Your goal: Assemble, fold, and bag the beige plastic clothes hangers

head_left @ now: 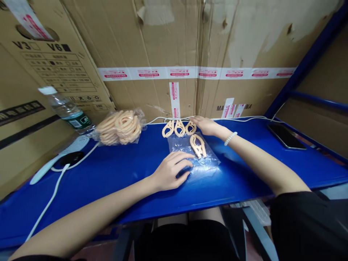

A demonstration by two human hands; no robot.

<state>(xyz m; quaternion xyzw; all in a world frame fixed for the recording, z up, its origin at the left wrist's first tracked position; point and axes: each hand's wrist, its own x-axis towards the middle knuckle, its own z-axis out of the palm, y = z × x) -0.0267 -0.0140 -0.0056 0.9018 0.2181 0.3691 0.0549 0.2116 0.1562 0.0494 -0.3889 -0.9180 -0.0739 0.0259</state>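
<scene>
**Two bare hands over peach looped pieces on a blue table**

Nearest, at bottom centre, is a dark-clothed lap. Above it, at the centre of the frame, the left hand (172, 172) has loosely curved fingers spread apart at the near-left edge of a clear plastic bag (178, 143). One peach looped piece (193, 144) lies on the bag, right of centre. Farther back, the right hand (206, 126) reaches its fingertips to the right end of a row of three peach pieces (179, 128); whether they pinch one, I cannot tell. A wrapped peach bundle (119, 127) sits left of centre on the blue table (141, 159). Taped cardboard (152, 47) fills the upper frame.
</scene>
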